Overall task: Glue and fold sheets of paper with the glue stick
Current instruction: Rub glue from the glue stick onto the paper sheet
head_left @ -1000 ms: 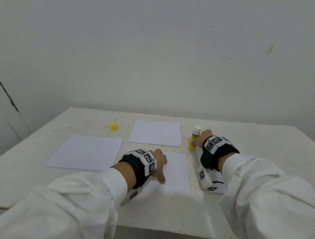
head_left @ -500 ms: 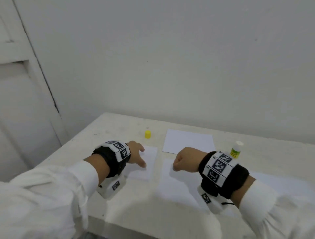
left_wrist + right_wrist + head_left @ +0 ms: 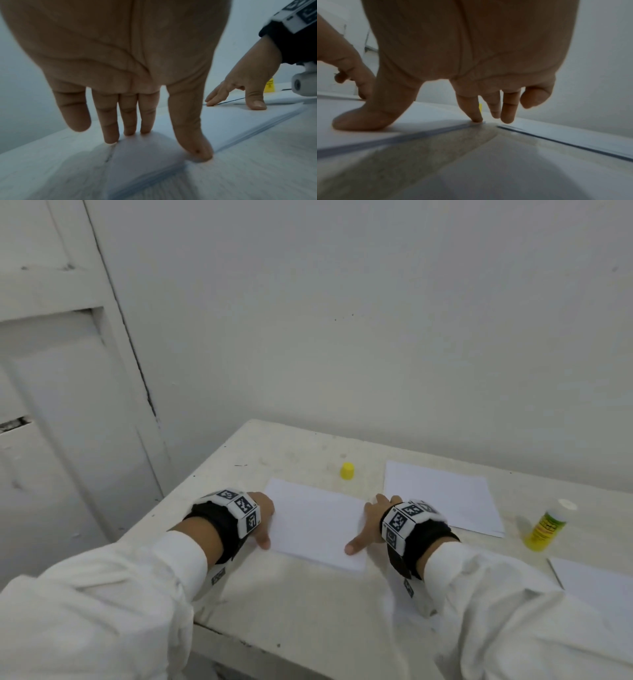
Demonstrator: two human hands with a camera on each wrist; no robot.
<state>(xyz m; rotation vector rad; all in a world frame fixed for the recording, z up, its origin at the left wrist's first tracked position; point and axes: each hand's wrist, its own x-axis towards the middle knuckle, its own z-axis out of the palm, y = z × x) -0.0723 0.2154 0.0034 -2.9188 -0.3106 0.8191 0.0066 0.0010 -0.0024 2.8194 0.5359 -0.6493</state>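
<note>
head view shows both hands laid on one stack of paper (image 3: pixel 317 522) near the desk's (image 3: pixel 308 611) front-left corner. the left hand (image 3: pixel 262 510) sits on the stack's left end, the right hand (image 3: pixel 371 525) on its right end. the left wrist view shows the left fingers (image 3: pixel 109 128) straight, tips down at the paper's corner, thumb pressing the near edge; nothing is gripped. the right wrist view shows the right fingers (image 3: pixel 476 112) loosely extended, forefinger tip and thumb touching the right edge — again pressing, not holding. my guess is the hands are squaring or steadying the sheets, or picking up a top sheet, ahead of gluing.

the glue stick (image 3: pixel 546 525) stands upright towards the desk's right side, uncapped it seems, well apart from both hands. its yellow cap (image 3: pixel 347 470) rests further back, near the middle. a second stack (image 3: pixel 442 498) lies behind the right hand, and another sheet (image 3: pixel 596 580) shows at the right edge — likely kept apart as separate supplies.
</note>
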